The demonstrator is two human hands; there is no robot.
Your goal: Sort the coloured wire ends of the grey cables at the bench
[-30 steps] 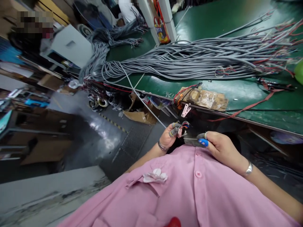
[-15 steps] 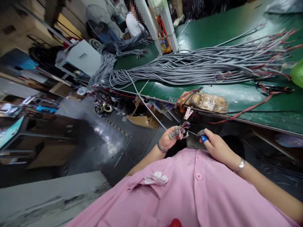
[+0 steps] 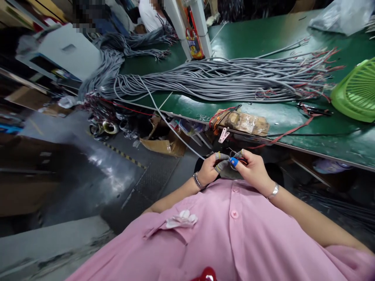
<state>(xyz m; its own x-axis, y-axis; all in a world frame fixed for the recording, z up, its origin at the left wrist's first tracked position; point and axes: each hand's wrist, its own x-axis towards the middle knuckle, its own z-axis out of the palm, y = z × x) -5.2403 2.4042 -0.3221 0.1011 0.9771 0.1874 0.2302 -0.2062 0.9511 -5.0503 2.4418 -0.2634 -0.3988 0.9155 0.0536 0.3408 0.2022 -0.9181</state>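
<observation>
Right hand has closed in on left hand. Half a second back they were apart with a thin strand drawn out between them; now the fingertips meet and no strand shows. Left hand is fisted round the end of a grey cable, grey-capped fingers clamping it in front of the pink shirt. Cable runs up-left to the worktop. Right hand pinches the coloured wires sprouting from that end, blue-capped thumb on top. Reads as a fresh grip on the wire ends, so work on this cable end is likely not finished. Behind: big bundle lying across the worktop, taped block at its edge, pink clip hanging just below, green basket at right.
</observation>
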